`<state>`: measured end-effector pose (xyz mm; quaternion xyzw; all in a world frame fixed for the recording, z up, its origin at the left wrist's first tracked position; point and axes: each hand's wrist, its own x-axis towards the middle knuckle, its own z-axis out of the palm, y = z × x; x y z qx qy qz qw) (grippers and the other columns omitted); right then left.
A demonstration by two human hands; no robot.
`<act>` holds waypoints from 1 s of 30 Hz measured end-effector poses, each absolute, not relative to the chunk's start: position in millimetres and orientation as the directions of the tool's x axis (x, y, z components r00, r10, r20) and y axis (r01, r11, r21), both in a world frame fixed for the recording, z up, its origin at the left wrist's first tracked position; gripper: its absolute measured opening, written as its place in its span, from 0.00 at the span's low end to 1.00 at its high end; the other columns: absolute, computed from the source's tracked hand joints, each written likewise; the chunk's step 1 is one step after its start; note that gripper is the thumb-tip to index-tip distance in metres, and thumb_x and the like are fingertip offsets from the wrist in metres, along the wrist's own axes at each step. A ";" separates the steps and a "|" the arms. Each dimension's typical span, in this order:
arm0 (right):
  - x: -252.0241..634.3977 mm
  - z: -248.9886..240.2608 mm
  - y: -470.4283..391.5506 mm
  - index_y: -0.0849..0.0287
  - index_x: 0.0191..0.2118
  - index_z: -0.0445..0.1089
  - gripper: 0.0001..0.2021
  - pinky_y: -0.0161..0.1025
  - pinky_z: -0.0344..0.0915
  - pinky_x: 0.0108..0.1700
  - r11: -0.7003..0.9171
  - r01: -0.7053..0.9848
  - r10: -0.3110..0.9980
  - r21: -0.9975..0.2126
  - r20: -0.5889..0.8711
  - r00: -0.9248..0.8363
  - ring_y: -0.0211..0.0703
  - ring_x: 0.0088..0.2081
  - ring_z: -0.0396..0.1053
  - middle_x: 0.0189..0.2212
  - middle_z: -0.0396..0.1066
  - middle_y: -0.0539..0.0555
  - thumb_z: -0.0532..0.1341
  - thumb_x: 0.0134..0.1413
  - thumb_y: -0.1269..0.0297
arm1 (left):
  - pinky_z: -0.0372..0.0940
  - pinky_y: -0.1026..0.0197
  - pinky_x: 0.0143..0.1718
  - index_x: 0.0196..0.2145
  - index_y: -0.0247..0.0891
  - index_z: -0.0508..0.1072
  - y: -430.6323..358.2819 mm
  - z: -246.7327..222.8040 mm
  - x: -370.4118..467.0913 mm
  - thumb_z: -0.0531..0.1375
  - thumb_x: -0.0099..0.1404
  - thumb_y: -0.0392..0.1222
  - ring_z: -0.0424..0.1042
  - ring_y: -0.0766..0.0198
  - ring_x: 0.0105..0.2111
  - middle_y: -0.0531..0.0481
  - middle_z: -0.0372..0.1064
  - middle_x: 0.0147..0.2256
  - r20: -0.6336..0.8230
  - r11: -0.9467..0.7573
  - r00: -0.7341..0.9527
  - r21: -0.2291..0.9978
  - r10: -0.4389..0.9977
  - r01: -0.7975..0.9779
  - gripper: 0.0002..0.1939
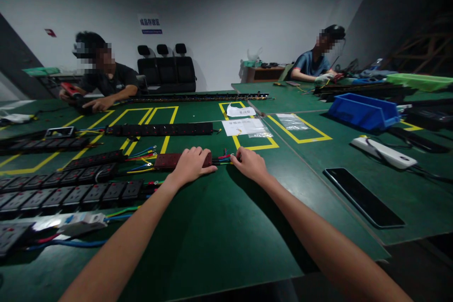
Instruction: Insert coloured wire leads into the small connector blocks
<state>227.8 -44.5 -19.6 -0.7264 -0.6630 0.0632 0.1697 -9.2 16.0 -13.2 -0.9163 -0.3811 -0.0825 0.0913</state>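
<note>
My left hand (193, 165) grips a dark red socket strip module (164, 161) lying on the green table, its fingers over the top and its thumb along the near side. Thin coloured wires (222, 161) come out of the module's right end. At those wires my right hand (249, 164) is closed in a pinch, thumb and forefinger on the wire ends; the tips are partly hidden. More wires with ring terminals (150, 155) stick out to the left of the module, beside black socket strips (94, 160).
Rows of black socket strips (74, 197) fill the left side. A long black strip (159, 129) lies behind my hands. Right are a phone (363, 197), a white power strip (384, 152) and a blue bin (364, 112). Papers (239, 127) lie ahead. Two people work across the table.
</note>
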 end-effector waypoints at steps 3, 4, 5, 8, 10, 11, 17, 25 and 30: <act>228.2 -21.1 -43.8 0.55 0.38 0.69 0.16 0.37 0.55 0.33 -0.079 0.942 0.986 -0.327 0.114 0.123 0.46 0.38 0.73 0.39 0.77 0.55 0.55 0.67 0.48 | 0.59 0.54 0.41 0.55 0.35 0.70 14.4 -12.0 -9.0 0.50 0.70 0.72 0.70 0.48 0.43 0.38 0.72 0.46 0.220 -0.695 0.700 -0.113 0.679 0.710 0.37; 228.1 -21.5 -43.7 0.55 0.39 0.70 0.16 0.37 0.56 0.33 -0.084 0.943 0.986 -0.323 0.109 0.125 0.46 0.38 0.73 0.39 0.77 0.55 0.55 0.67 0.48 | 0.59 0.54 0.41 0.55 0.35 0.70 13.9 -12.0 -9.0 0.50 0.70 0.72 0.70 0.48 0.43 0.38 0.72 0.46 0.219 -0.695 0.702 -0.121 0.678 0.709 0.37; 228.0 -21.9 -43.6 0.55 0.39 0.70 0.16 0.37 0.56 0.33 -0.086 0.944 0.987 -0.317 0.104 0.125 0.47 0.38 0.74 0.38 0.77 0.55 0.55 0.67 0.48 | 0.59 0.54 0.41 0.55 0.35 0.70 13.6 -12.1 -9.0 0.50 0.70 0.72 0.70 0.48 0.43 0.38 0.72 0.46 0.221 -0.693 0.702 -0.129 0.677 0.709 0.37; 227.1 -22.7 -43.7 0.54 0.40 0.70 0.16 0.38 0.57 0.33 -0.089 0.949 0.987 -0.303 0.101 0.125 0.48 0.37 0.74 0.37 0.78 0.55 0.54 0.67 0.48 | 0.59 0.54 0.41 0.55 0.35 0.70 13.3 -13.0 -8.9 0.50 0.70 0.72 0.70 0.49 0.43 0.38 0.72 0.46 0.231 -0.692 0.701 -0.134 0.674 0.710 0.37; 226.7 -23.2 -43.7 0.54 0.40 0.70 0.16 0.38 0.56 0.33 -0.092 0.951 0.987 -0.296 0.102 0.127 0.48 0.36 0.74 0.37 0.78 0.55 0.54 0.67 0.48 | 0.59 0.53 0.42 0.55 0.35 0.70 13.2 -13.6 -8.9 0.50 0.70 0.72 0.70 0.48 0.43 0.38 0.72 0.46 0.241 -0.693 0.699 -0.123 0.673 0.710 0.37; 226.6 -23.5 -43.7 0.54 0.40 0.69 0.16 0.38 0.55 0.32 -0.092 0.952 0.987 -0.292 0.103 0.127 0.48 0.36 0.74 0.36 0.78 0.54 0.54 0.68 0.48 | 0.59 0.53 0.42 0.55 0.35 0.71 13.2 -13.7 -8.9 0.49 0.70 0.72 0.70 0.48 0.43 0.39 0.72 0.45 0.244 -0.695 0.699 -0.117 0.673 0.710 0.37; 226.5 -24.7 -42.9 0.54 0.40 0.69 0.15 0.37 0.55 0.33 -0.087 0.957 0.987 -0.277 0.108 0.121 0.48 0.36 0.75 0.37 0.78 0.55 0.53 0.68 0.48 | 0.59 0.53 0.42 0.55 0.35 0.70 13.4 -13.3 -9.5 0.48 0.71 0.72 0.70 0.49 0.43 0.39 0.72 0.45 0.235 -0.702 0.703 -0.104 0.671 0.705 0.37; 225.6 -23.0 -43.3 0.54 0.42 0.71 0.16 0.38 0.56 0.34 -0.083 0.961 0.989 -0.263 0.096 0.112 0.48 0.37 0.75 0.38 0.79 0.55 0.53 0.69 0.49 | 0.60 0.53 0.42 0.56 0.35 0.70 13.9 -13.1 -8.9 0.50 0.70 0.72 0.70 0.48 0.43 0.38 0.72 0.46 0.220 -0.690 0.697 -0.118 0.683 0.714 0.37; 225.0 -22.9 -43.1 0.54 0.41 0.70 0.16 0.38 0.55 0.33 -0.076 0.963 0.989 -0.258 0.103 0.106 0.48 0.38 0.75 0.38 0.78 0.55 0.53 0.68 0.49 | 0.59 0.54 0.41 0.56 0.36 0.70 14.9 -13.5 -9.2 0.50 0.70 0.72 0.70 0.48 0.43 0.39 0.72 0.46 0.221 -0.686 0.693 -0.122 0.686 0.718 0.37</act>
